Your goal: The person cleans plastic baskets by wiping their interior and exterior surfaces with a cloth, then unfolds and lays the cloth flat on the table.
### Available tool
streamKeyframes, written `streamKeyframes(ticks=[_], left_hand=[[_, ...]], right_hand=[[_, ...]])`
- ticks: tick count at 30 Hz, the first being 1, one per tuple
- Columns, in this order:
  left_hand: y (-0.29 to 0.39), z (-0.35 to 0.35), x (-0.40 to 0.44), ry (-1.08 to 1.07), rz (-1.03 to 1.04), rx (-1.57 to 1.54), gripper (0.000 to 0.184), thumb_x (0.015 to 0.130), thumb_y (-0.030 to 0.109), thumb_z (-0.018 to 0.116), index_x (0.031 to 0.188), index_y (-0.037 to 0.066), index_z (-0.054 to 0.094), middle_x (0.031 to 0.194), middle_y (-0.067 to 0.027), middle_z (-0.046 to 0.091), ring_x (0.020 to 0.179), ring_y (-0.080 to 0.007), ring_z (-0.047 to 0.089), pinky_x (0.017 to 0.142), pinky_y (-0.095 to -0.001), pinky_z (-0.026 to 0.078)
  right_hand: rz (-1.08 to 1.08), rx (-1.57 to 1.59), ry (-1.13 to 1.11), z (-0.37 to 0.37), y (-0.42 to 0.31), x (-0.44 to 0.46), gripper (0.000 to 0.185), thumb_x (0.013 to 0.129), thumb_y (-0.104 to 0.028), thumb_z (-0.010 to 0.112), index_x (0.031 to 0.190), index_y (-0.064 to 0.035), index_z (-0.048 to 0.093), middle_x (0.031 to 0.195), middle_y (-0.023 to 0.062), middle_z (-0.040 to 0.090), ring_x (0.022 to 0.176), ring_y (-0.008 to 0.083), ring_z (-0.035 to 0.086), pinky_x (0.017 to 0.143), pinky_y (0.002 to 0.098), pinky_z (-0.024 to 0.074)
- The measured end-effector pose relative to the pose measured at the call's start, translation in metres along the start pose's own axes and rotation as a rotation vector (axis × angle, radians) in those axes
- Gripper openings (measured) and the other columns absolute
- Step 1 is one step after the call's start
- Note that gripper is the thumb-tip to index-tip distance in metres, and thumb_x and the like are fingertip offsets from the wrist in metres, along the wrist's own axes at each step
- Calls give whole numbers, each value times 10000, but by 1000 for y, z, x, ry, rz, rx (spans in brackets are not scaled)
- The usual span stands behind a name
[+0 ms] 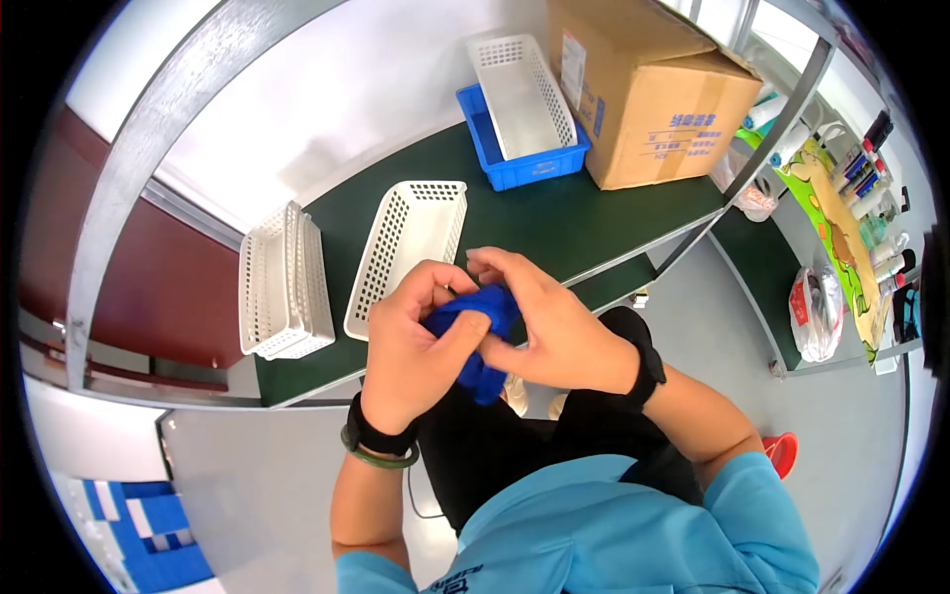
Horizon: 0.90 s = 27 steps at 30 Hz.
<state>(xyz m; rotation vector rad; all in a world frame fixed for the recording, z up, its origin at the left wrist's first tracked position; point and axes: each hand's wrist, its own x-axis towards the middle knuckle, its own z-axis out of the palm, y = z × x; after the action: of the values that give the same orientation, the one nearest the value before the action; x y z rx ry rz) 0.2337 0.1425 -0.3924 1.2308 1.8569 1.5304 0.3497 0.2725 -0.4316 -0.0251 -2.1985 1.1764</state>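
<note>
A crumpled blue cloth (pixel 485 381) is bunched up between my two hands, in front of the shelf's edge. My left hand (pixel 416 342) is closed on it, with the thumb pressed over its front. From the other side my right hand (pixel 554 332) grips the same cloth with curled fingers; some fingertips are hidden behind it. Just beyond my hands, a white perforated plastic basket (pixel 416 223) stands on the dark green shelf top (pixel 539 223).
Nested white baskets (pixel 287 282) stand at the left. Farther back, a white basket (pixel 520 94) sits in a blue bin (pixel 534 170) beside a large cardboard box (pixel 663 119). Metal posts (pixel 94 257) frame the shelf. A red bucket (pixel 781 454) is on the floor at right.
</note>
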Motion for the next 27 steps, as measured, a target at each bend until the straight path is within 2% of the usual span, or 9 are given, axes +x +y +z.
streamKeyframes(ticks=[1,5,8,12,16,18,20,22,27], left_hand=[[4,2,0,45,18,55,211,747,57,688,938,25,605,624,-20,569,574,-57,510,556,-210,427],[18,-11,-6,153,5,321,216,708,58,730,894,42,620,573,-29,531,528,-73,487,515,-220,409],[21,-26,-8,106,3,445,261,709,50,769,904,33,596,618,43,477,580,-11,421,527,-171,330],[13,-43,-9,13,49,606,292,685,64,799,915,17,626,677,-21,566,611,-82,514,569,-225,422],[-7,-62,-11,8,8,571,238,692,10,761,892,6,632,804,-94,609,708,-181,595,636,-286,473],[-20,-69,-10,29,19,525,225,694,-9,751,887,3,636,798,-92,606,708,-179,598,640,-280,472],[-28,-71,-6,99,11,408,225,689,-22,749,883,2,637,785,-88,599,705,-170,593,641,-270,468],[-30,-69,0,122,19,398,207,720,-23,718,913,1,649,791,-91,602,706,-182,595,644,-274,463],[-34,-57,32,140,246,486,225,800,-41,594,1010,6,659,835,-105,626,717,-203,603,648,-293,460]], right_hand=[[72,35,-1,3,1,-1,541,736,-90,688,1213,3,449,1075,227,574,968,393,588,846,407,494],[98,-184,-53,-15,7,1,413,668,21,595,1064,-46,500,903,167,625,878,375,614,745,454,500],[144,-262,-158,-40,11,4,210,708,-21,541,912,-30,591,796,203,626,770,392,619,699,467,500],[166,-285,-91,-73,5,14,174,732,-17,511,871,-11,615,781,211,624,751,396,614,680,445,493],[230,-225,-64,-104,-9,26,153,759,-9,496,868,17,601,711,171,615,642,274,610,614,341,471],[218,-272,-49,-114,-5,28,172,767,37,469,895,25,584,716,74,583,645,122,548,588,257,435],[229,-441,-67,-130,3,33,182,781,22,472,925,31,583,765,98,603,706,168,575,650,285,456],[158,-465,5,-140,16,37,205,769,-30,535,948,28,616,743,208,626,648,303,622,617,351,479],[42,-611,101,-171,47,57,224,802,-66,570,1002,21,622,822,214,645,718,323,638,635,360,491]])
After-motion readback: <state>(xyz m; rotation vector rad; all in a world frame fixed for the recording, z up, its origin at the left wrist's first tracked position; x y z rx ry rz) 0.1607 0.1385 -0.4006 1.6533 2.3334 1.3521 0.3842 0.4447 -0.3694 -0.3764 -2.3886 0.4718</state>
